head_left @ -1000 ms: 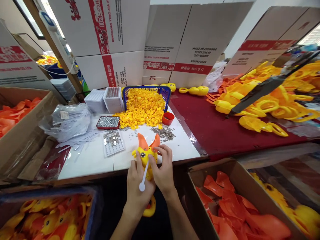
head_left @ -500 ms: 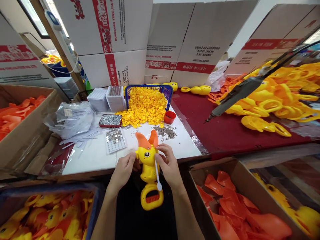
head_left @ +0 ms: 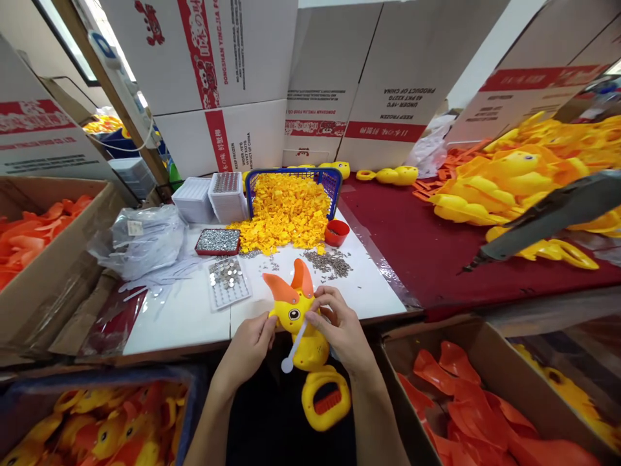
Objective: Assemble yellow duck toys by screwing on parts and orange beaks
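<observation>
A yellow plastic toy with two orange ears, a painted eye and a loop handle hangs over the table's near edge between both hands. My left hand pinches its left side near the snout. My right hand is curled round its right side, fingers by the ear base, where a thin white stick with a round end hangs down across the toy's body. The handle with an orange insert points toward me.
On the white board lie a grid tray of small metal parts, a red tray of screws, loose screws, a red cup and a blue basket spilling yellow pieces. A hanging electric screwdriver is at right. Boxes of orange and yellow parts surround.
The toy has tilted so its handle swings to the lower right; the white stick now angles down left. The hanging screwdriver swung right and lower.
</observation>
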A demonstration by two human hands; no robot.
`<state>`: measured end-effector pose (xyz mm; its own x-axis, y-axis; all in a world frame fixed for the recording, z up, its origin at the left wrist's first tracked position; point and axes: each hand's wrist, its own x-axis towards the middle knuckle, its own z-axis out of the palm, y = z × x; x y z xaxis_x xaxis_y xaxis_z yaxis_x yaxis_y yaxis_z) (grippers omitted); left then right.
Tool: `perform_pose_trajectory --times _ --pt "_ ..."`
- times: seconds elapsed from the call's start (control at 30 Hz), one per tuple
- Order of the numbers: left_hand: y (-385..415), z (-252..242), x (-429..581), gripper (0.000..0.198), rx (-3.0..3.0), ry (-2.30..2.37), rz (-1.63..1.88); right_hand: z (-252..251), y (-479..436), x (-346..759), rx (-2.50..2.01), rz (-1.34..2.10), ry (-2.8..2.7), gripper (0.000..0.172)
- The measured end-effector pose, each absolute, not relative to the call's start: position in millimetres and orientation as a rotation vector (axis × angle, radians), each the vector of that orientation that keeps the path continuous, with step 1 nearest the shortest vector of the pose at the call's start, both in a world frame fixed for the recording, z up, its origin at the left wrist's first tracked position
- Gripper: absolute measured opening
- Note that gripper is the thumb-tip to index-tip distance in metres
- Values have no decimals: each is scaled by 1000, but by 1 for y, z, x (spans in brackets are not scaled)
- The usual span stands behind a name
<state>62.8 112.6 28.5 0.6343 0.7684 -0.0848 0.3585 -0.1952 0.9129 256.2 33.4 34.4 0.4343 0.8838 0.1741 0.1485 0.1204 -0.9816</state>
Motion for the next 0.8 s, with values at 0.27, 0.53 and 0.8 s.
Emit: perform_pose_trajectory --times 0.27,0.53,0.8 --pt "102 25 64 49 1750 920 451 31 34 248 -1361 686 -869 35" --pt "98 27 65 47 1729 850 387 35 32 264 -1183 1140 -817 60" --pt "97 15 74 51 1824 899 422 38 29 257 -1225 1184 -679 73"
